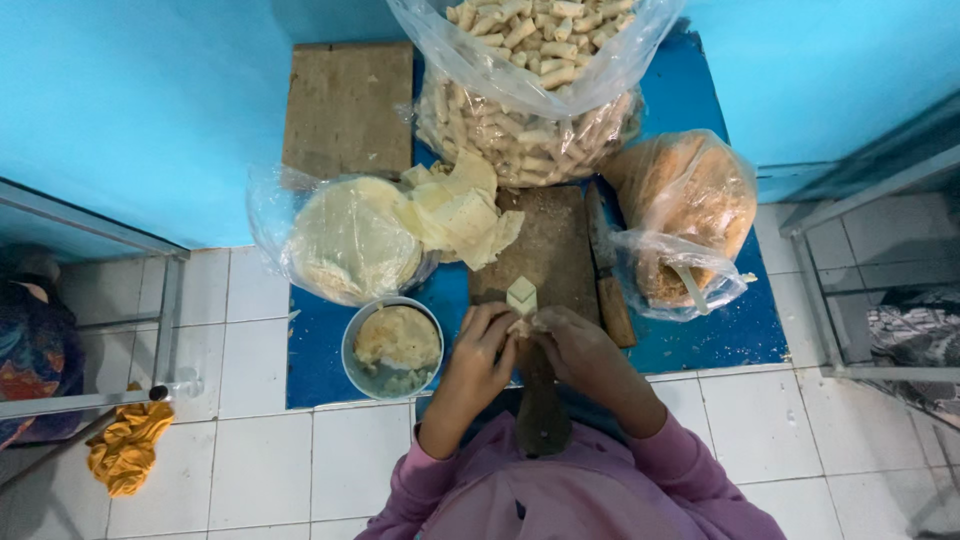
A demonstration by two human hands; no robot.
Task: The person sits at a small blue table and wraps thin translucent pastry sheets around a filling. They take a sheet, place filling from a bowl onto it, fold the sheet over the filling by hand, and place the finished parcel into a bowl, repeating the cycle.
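I have both hands, left hand [478,350] and right hand [578,350], closed narrowly around a small pale wrapper roll [521,297] over the wooden board [545,245]. I'd judge tight, even folding matters, keeping filling from the bowl [394,345] tucked inside.

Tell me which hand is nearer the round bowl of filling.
Left. The left hand is just right of the bowl, nearly beside its rim; the right hand sits farther right, beyond the left.
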